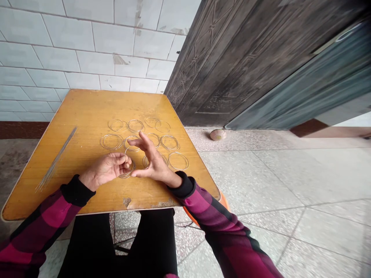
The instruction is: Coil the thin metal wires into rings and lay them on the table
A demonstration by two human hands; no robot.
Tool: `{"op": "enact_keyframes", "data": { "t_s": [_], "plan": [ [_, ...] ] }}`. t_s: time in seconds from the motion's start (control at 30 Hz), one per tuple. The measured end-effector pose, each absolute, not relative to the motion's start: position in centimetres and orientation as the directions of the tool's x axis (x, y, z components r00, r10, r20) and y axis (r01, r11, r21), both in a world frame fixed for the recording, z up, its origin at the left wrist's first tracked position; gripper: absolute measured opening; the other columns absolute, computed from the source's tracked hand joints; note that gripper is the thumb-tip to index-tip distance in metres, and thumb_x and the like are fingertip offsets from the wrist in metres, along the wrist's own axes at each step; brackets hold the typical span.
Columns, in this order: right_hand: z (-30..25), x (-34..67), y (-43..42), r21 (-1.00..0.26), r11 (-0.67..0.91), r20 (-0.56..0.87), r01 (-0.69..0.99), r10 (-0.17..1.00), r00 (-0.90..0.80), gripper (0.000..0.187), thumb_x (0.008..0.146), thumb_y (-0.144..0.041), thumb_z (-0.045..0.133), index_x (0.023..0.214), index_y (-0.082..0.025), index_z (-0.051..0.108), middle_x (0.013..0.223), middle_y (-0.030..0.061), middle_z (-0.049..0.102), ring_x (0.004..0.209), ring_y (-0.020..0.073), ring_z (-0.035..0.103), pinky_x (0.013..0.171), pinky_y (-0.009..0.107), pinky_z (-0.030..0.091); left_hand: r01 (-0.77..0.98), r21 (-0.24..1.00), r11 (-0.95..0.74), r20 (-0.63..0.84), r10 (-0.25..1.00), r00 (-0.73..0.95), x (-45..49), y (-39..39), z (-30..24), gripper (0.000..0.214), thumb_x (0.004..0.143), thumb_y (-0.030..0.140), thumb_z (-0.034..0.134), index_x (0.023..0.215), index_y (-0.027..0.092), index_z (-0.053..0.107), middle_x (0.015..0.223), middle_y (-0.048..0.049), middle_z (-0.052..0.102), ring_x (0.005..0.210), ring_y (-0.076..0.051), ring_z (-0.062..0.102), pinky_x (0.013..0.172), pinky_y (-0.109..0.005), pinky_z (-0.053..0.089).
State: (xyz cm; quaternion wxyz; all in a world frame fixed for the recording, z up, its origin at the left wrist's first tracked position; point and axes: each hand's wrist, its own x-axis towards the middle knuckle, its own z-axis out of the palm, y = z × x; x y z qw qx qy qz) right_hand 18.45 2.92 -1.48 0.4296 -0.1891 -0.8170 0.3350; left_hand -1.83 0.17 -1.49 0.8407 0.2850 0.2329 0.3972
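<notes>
Thin springy silver wire hoop (128, 174), v. light, held at rim by L grip (106, 168); R grip (154, 162) open, 3 o'clock.

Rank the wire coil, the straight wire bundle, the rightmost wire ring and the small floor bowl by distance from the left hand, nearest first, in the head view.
From the left hand:
1. the wire coil, in its fingers
2. the straight wire bundle, table's left side
3. the wire ring, table's right side
4. the small bowl, floor beyond the table
</notes>
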Motion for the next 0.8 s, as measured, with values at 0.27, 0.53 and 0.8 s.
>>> {"op": "enact_keyframes", "data": {
  "t_s": [0.27,0.53,0.8],
  "plan": [
    [-1.5,18.4,3.6,-0.723,0.686,0.603,-0.073,0.577,-0.551,0.136,0.061,-0.073,0.074,0.155,-0.037,-0.017,0.168,0.0132,0.002,0.153,0.0342,0.019,0.123,0.059,0.021,-0.63,0.675,0.384,-0.099,0.894,0.438,-2.5,0.5,-0.5,0.018,0.066,0.018,0.088,0.071,0.011,0.073,0.076,-0.0032,0.07,0.068,-0.01,0.065,0.068,-0.022,0.057],
    [-1.5,18.4,3.4,-0.664,0.748,0.577,0.013,0.523,-0.628,0.138,0.062,-0.064,0.081,0.157,-0.032,-0.014,0.164,0.0181,0.017,0.151,0.0346,0.026,0.122,0.058,0.024,-0.499,0.77,0.398,-0.119,0.857,0.501,-2.9,0.4,-0.3,0.019,0.07,0.021,0.085,0.074,0.008,0.073,0.078,-0.0061,0.07,0.066,-0.011,0.065,0.067,-0.023,0.054],
    [-1.7,18.3,2.9,-0.647,0.762,0.586,0.032,0.524,-0.618,0.12,0.074,-0.057,0.078,0.158,-0.034,-0.004,0.146,0.0156,0.042,0.139,0.0301,0.045,0.117,0.056,0.037,-0.492,0.717,0.494,-0.173,0.81,0.56,-2.5,0.5,-1.0,0.02,0.069,0.022,0.086,0.073,0.009,0.072,0.076,-0.0052,0.07,0.066,-0.012,0.067,0.065,-0.024,0.056]
  ]
}}
